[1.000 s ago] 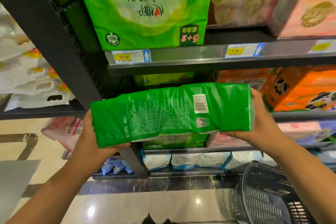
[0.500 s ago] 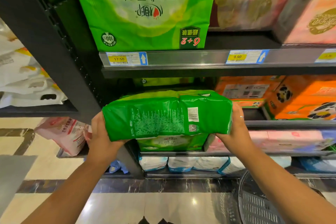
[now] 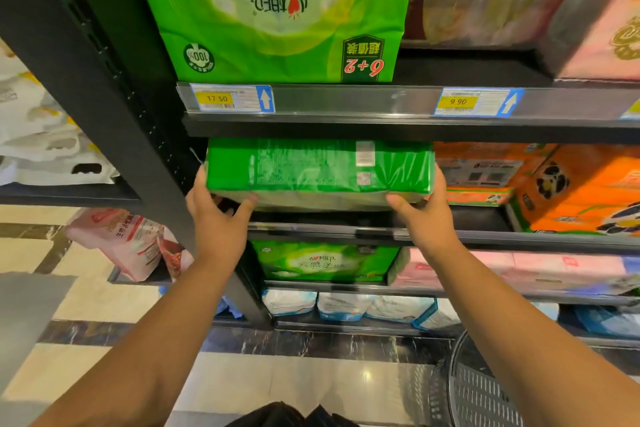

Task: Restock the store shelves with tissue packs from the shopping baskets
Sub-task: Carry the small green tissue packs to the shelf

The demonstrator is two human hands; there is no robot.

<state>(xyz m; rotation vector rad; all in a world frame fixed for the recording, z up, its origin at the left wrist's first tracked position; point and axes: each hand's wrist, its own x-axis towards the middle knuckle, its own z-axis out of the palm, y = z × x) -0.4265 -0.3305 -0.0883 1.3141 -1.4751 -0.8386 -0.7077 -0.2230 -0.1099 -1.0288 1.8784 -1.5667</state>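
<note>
Black metal shelving (image 3: pixel 346 130), slotted upright post (image 3: pixel 83 87) at left. Glossy cream tile floor (image 3: pixel 104 308) crossed by dark veined marble bands (image 3: pixel 311 345). Bright, even indoor light.
</note>
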